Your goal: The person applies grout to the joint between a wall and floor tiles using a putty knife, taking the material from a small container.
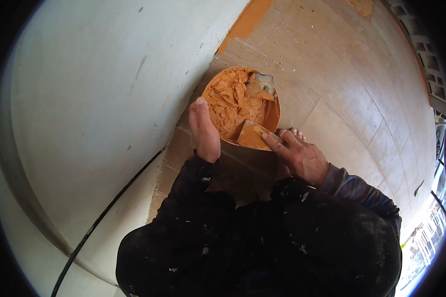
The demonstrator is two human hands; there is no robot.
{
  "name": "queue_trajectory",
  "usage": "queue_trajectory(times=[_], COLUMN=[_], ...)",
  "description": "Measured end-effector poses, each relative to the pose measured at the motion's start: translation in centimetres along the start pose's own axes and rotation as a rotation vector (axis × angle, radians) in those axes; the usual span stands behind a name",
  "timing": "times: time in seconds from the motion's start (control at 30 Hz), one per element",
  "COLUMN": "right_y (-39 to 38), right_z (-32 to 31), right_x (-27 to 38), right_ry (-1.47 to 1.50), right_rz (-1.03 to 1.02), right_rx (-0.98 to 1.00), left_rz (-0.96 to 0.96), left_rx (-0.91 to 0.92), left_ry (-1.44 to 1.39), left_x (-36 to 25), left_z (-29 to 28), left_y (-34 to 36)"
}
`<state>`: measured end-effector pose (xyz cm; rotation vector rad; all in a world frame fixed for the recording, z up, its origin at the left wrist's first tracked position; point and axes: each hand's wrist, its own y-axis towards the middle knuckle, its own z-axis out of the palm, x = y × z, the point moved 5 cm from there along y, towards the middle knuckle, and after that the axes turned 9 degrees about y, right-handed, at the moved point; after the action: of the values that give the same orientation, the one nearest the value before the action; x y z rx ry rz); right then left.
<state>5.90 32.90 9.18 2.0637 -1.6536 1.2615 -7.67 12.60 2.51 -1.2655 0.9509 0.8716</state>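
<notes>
A round bucket [273,119] of thick orange paste [228,99] stands on the floor in front of me, close to the wall. My left hand [205,132] grips its left side, with a fingertip up at the rim. In my right hand [305,159] is a putty knife [252,135], the index finger stretched along it. Its wide blade, smeared orange, lies over the bucket's near right rim and reaches the paste. A second flat, paste-coated scraper [260,86] rests in the bucket at the far right; how deep it sits is hidden.
A pale wall [99,99] rises on the left, with a black cable [111,205] running along it. Wood-look tiles [342,119] cover the floor. An orange coated strip [250,22] follows the wall's foot beyond the bucket. Pale hollow blocks [428,59] stand at the right edge.
</notes>
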Motion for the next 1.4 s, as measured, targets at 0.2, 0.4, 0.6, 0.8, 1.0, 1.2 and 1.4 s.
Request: queue_trajectory(times=[0.2, 0.4, 0.6, 0.8, 1.0, 1.2, 1.4], right_y=[-1.7, -4.4, -7.7, -7.0, -3.0, 0.5, 1.2], right_z=[0.7, 0.9, 1.1, -1.3, -4.4, -6.0, -3.7], right_x=[0.4, 2.2, 1.3, 0.1, 1.4, 2.3, 2.3], right_ry=[-0.012, -0.044, 0.292, 0.83, 0.443, 0.058, 0.085], right_rz=[-0.068, -0.133, -0.117, 0.486, 0.112, 0.007, 0.0], right_rx=[-0.075, 0.213, 0.083, -0.094, -0.299, -0.31, -0.306], left_rz=[0.002, -0.049, 0.146, 0.302, 0.227, 0.164, 0.06], left_rx=[-0.052, -0.021, 0.002, 0.06, 0.089, 0.093, 0.09], left_ry=[-0.053, -0.264, -0.156, -0.094, -0.077, -0.077, -0.158], left_x=[0.0, -0.2, -0.4, -0.8, -0.8, -0.7, -0.8], left_z=[0.9, 0.8, 0.5, 0.4, 0.4, 0.4, 1.0], left_y=[-0.3, -0.8, -1.2, -1.5, -1.6, -1.6, -2.1])
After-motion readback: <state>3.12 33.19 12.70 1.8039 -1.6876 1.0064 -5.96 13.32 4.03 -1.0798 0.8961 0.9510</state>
